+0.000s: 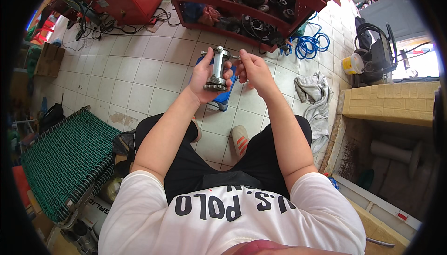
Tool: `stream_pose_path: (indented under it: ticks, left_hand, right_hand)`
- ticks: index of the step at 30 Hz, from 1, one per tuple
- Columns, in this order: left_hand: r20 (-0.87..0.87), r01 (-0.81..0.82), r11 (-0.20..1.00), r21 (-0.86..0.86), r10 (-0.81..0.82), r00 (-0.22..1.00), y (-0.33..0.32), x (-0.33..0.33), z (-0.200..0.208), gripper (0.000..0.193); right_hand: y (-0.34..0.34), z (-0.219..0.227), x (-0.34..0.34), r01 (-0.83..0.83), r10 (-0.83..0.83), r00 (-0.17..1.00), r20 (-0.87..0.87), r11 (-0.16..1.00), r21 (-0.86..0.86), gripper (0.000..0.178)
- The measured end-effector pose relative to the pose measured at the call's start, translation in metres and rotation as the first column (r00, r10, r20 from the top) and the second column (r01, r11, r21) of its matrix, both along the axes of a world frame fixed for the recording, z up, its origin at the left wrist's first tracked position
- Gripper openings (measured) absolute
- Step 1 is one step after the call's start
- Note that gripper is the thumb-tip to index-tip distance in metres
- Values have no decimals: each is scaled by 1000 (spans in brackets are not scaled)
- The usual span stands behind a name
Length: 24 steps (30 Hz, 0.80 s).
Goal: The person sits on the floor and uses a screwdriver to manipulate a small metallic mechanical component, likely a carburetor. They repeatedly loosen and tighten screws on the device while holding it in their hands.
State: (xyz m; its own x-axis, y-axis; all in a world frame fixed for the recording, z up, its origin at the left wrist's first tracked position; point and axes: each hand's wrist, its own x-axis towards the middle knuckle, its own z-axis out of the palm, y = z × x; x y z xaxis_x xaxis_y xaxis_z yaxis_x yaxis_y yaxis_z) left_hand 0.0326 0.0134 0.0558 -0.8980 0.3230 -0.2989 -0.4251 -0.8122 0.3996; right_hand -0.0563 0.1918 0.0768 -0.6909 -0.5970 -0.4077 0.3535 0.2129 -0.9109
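Observation:
In front of me my left hand [202, 79] is wrapped round a silver metal cylinder part [218, 66]. It stands roughly upright in the palm, with a dark notched ring at its lower end and a collar with bolts at its upper end. A thin metal pin or bolt [235, 57] sticks out of the collar's right side. My right hand [255, 71] is closed, its thumb and forefinger pinched at the outer end of this pin. Exactly what the fingertips cover is hidden. Below the hands stands a small blue plastic stool [224, 99], partly covered by them.
A red metal shelf rack [223, 6] with loose machine parts stands ahead. Coiled blue hose [309, 43] and a grey cloth [313, 92] lie on the tiled floor to the right. A green woven seat [70, 157] is at my left; a yellow tiled ledge [389, 103] borders the right.

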Motion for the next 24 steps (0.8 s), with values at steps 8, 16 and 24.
stream_pose_path:
  ticks: [8,16,24]
  left_hand:
    - [43,-44,999,9,43,998,-3,-1,-3,68]
    - [51,-22,1000,-16,22,998,2,-1,1,67]
    - [45,26,1000,-7,-26,999,1,-1,-2,68]
  right_hand:
    - [-9,-10,12,121,-157,977,-147,967,-226,35]
    - [-10,-20,9,69,-154,927,-342,966,-248,40]
    - [-4,-33,-4,24,-36,989,-142,996,-90,17]
